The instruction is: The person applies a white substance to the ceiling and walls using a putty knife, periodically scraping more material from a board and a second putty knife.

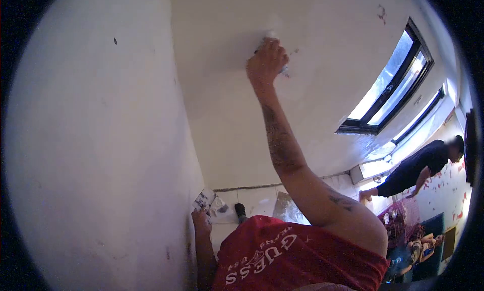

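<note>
My right hand (pixel 267 63) is raised against the pale wall (pixel 227 119). Its fingers are closed round a crumpled whitish thing (pixel 271 35), paper or cloth, pressed to the surface. Bits of it show beyond the fingertips and below the hand. Low at the left, beside the other wall (pixel 101 139), my left hand (pixel 201 222) grips the edge of a printed sheet of paper (pixel 204 198). A greyish white patch shows beside that sheet.
Dark-framed windows (pixel 388 89) are at the right. A person in dark clothes (pixel 418 165) bends forward there, and another person (pixel 428 245) sits lower down. A pink crate-like object (pixel 403 218) stands near them. Pale tiles (pixel 252 197) and a dark shoe (pixel 240 209) show below.
</note>
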### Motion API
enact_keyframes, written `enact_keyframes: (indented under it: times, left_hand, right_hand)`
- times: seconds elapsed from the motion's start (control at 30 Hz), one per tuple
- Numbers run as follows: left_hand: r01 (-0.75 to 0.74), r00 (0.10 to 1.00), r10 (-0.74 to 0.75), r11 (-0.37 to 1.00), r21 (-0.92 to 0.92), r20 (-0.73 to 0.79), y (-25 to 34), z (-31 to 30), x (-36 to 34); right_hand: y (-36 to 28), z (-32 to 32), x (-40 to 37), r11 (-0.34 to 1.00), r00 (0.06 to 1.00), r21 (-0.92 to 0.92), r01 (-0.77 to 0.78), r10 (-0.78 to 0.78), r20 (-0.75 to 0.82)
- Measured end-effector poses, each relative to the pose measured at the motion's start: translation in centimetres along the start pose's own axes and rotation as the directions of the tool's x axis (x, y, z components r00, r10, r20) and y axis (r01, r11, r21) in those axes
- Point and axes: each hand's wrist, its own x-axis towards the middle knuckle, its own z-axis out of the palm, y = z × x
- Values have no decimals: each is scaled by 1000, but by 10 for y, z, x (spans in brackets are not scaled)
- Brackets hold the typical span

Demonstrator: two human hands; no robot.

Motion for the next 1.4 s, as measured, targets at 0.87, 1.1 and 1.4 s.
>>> enact_keyframes:
  times: [0.87,1.1,1.4]
  left_hand:
    - [462,886,-447,826,-324,123,31,3,1]
    - [74,985,-47,984,-159,164,1,1,-5]
    - [178,976,-145,961,-212,163,22,4,-2]
  right_hand:
    - [-38,-39,-57,971,987,218,95,-121,110]
    - [29,-39,30,993,993,8,-115,114,6]
    - [-55,-23,-16,992,995,84,97,-95,-24]
